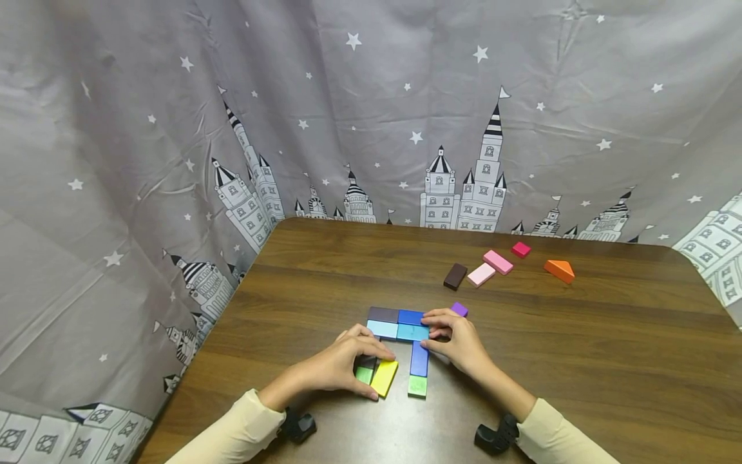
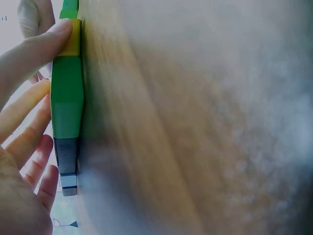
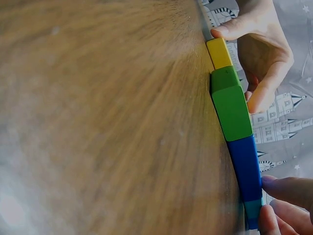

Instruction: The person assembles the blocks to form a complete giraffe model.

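Observation:
My left hand (image 1: 342, 362) pinches a yellow block (image 1: 385, 379) between thumb and forefinger, tilted beside a green block (image 1: 364, 375). A dark block just beyond is partly covered by those fingers. My right hand (image 1: 458, 338) touches the right end of the layout, fingertips at a dark blue block (image 1: 409, 317) and a teal block (image 1: 413, 332), thumb at the top of a blue block (image 1: 419, 359). To their left lie a dark grey block (image 1: 383, 314) and a light blue block (image 1: 381, 329). A light green block (image 1: 417, 386) ends the right column.
Behind the right hand is a purple block (image 1: 460, 309). Farther back lie a dark brown block (image 1: 455, 276), pale pink block (image 1: 481, 275), pink block (image 1: 498, 262), red block (image 1: 520, 249) and orange triangular block (image 1: 560, 270). A patterned curtain (image 1: 324, 96) hangs behind the wooden table (image 1: 603, 361).

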Demonstrator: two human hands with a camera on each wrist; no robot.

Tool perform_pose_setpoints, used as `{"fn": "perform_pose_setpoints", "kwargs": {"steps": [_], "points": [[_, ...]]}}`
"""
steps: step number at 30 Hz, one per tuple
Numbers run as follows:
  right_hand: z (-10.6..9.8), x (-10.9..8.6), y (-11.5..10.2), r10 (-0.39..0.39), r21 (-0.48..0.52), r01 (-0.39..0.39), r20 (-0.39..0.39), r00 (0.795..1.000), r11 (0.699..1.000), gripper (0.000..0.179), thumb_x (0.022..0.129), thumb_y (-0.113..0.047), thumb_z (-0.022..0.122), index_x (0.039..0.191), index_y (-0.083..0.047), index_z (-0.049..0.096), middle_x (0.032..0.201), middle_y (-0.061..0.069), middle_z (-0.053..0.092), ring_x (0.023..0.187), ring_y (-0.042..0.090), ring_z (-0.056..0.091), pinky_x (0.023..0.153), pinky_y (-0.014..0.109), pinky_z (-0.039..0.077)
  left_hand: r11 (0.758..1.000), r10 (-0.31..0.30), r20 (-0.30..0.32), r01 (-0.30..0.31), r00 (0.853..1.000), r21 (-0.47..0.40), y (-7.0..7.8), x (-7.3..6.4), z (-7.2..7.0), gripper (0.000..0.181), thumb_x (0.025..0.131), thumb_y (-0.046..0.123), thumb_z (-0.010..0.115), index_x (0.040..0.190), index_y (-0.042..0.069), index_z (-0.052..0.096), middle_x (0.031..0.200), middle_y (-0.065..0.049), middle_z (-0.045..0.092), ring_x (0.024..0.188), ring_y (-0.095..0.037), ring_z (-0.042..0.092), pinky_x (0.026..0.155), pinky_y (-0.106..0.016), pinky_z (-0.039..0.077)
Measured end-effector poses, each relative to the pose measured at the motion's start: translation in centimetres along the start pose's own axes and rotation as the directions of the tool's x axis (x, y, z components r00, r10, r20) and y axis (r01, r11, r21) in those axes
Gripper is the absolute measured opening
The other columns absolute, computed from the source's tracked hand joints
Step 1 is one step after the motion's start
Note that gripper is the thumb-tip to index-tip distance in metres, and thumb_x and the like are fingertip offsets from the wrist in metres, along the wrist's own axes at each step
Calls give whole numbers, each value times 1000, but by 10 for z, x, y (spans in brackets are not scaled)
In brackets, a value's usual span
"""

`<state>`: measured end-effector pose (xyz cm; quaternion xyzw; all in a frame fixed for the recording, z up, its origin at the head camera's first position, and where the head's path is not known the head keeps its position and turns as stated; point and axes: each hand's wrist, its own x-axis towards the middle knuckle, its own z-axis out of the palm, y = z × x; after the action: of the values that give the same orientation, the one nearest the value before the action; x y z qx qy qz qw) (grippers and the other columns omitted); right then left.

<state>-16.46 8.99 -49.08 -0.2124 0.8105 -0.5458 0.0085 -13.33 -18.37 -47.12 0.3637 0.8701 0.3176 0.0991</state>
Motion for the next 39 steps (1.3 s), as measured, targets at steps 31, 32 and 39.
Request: {"fn": "perform_pose_setpoints", "kwargs": {"steps": [31,32,39], "points": [[-1,0,-2,5,35,-5,-18,1000,999,35,73,10,84,105,12,71,115,20,65,82,24,66,76,30,58,997,29,-122,-38,992,-72,-9,-14,-36,61,75,27,90,128,7,68,125,3,63,117,-15,58,101,-39,48],[-1,0,-2,5,32,-5,-19,1000,999,35,73,10,84,105,12,71,115,20,65,82,24,66,76,30,58,997,33,-133,-42,991,-65,-10,-15,-38,61,75,27,90,128,6,68,125,3,64,116,-15,58,100,-39,48],[-1,0,-4,10,29,-10,-15,1000,1000,35,73,8,84,106,11,71,116,20,65,83,24,66,76,31,58,999,9,-158,-16,987,-45,-24,-25,-49,60,75,23,90,128,5,68,125,0,64,116,-19,60,100,-41,48]]}}
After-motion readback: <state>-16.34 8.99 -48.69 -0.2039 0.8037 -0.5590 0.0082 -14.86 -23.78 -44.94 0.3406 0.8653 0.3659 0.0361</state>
